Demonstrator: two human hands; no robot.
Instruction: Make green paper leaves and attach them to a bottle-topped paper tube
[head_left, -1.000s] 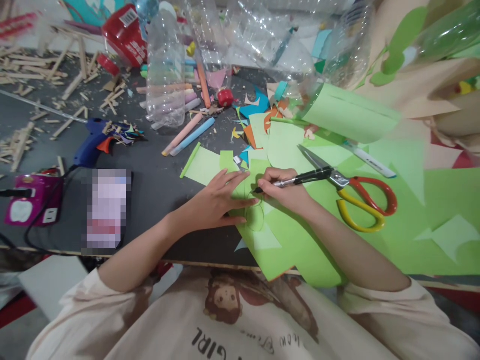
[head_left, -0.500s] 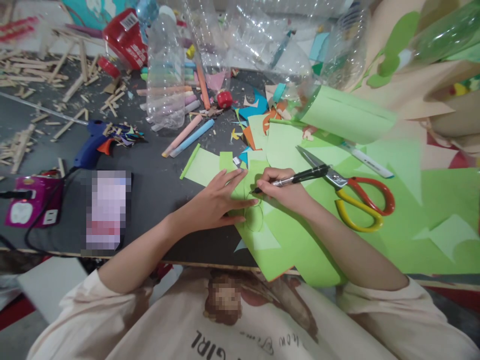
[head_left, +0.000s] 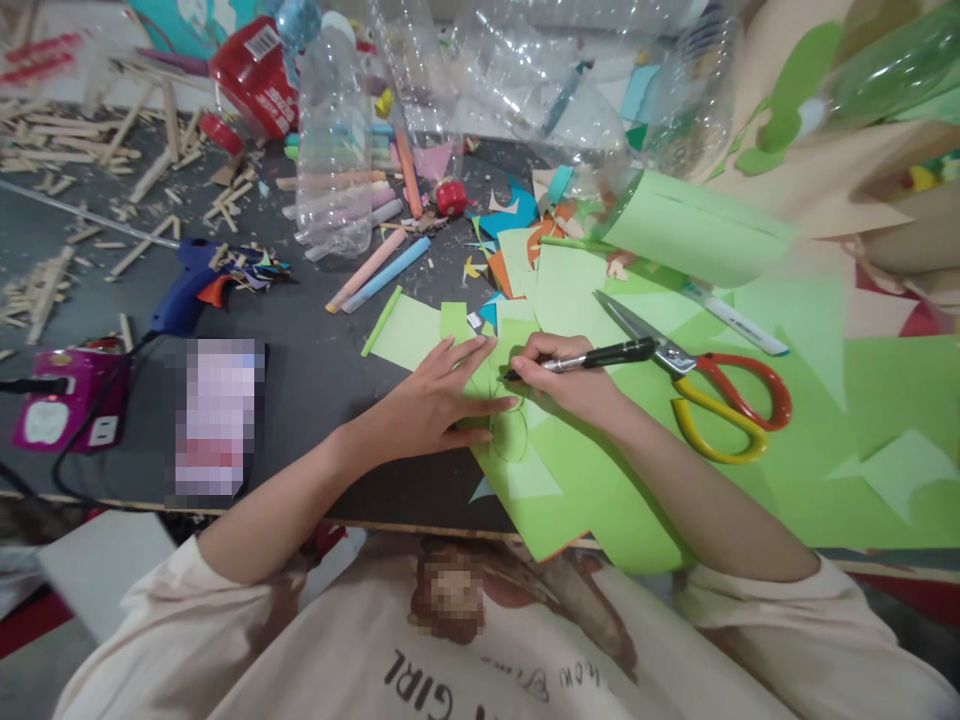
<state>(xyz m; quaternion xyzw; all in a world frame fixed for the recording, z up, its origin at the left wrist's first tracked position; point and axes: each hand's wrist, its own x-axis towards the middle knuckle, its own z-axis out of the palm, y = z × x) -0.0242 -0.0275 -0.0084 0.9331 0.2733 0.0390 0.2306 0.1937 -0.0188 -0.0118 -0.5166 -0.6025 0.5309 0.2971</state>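
Green paper (head_left: 510, 438) marked with a rounded outline (head_left: 526, 440) lies on the desk (head_left: 330, 350) beneath a black pen (head_left: 600, 356) gripped in the fingers of a person's right hand (head_left: 561, 376). The left hand (head_left: 446, 395) rests on the paper, fingers spread; scissors (head_left: 682, 362) lie near the pen, a blue glue gun (head_left: 184, 290) farther left.

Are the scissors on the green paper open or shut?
The scissors look shut: their blades lie together in one taper, and the red handle and yellow handle sit close together.
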